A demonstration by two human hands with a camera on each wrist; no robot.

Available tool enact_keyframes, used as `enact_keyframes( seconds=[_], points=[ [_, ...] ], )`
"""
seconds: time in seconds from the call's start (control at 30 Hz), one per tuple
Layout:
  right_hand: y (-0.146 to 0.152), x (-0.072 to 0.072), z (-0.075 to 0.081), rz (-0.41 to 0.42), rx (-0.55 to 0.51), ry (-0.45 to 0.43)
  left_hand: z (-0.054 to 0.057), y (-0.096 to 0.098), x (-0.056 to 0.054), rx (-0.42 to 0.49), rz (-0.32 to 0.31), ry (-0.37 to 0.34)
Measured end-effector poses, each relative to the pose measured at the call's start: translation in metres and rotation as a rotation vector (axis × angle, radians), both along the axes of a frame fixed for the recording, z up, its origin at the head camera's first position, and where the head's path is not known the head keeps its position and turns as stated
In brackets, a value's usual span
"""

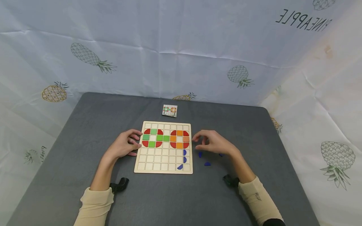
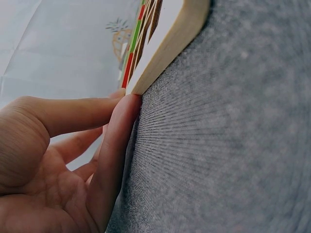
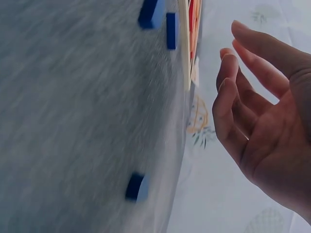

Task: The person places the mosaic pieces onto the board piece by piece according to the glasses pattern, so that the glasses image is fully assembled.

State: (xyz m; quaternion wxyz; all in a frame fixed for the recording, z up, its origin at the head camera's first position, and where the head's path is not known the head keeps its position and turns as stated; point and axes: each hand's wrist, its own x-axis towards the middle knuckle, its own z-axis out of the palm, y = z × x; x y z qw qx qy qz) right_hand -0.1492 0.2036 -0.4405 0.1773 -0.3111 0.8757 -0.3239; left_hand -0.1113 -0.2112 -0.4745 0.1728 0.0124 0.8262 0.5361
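Observation:
A square wooden grid board (image 1: 158, 160) lies flat on the table. Red quarter-round, green and orange pieces form two rings joined by a green bar (image 1: 163, 138) in its upper half. Blue half-round pieces (image 1: 185, 152) sit in squares at its lower right. My left hand (image 1: 121, 144) touches the board's left edge with its fingertips; the left wrist view shows thumb and a finger (image 2: 119, 150) against that edge. My right hand (image 1: 213, 141) hovers right of the board, fingers loosely bent, holding nothing. Near and under it, loose blue half-round pieces (image 1: 207, 164) lie on the table.
A small pattern card (image 1: 169, 110) with a coloured grid picture lies behind the board. The dark grey table (image 1: 158, 201) ends at a pale pineapple-print cloth (image 1: 181, 62) behind. A black wrist strap (image 1: 120, 185) sits on each forearm.

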Motion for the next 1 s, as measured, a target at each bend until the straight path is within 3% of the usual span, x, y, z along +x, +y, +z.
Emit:
enact_keyframes(
  seconds=[0.43, 1.0],
  points=[
    [0.046, 0.011, -0.004, -0.078, -0.031, -0.038, 0.001, 0.0, 0.001, 0.0, 0.002, -0.008],
    [0.084, 0.021, -0.014, -0.083, 0.007, -0.115, 0.0, 0.001, 0.0, -0.007, 0.001, -0.007]
  ],
)
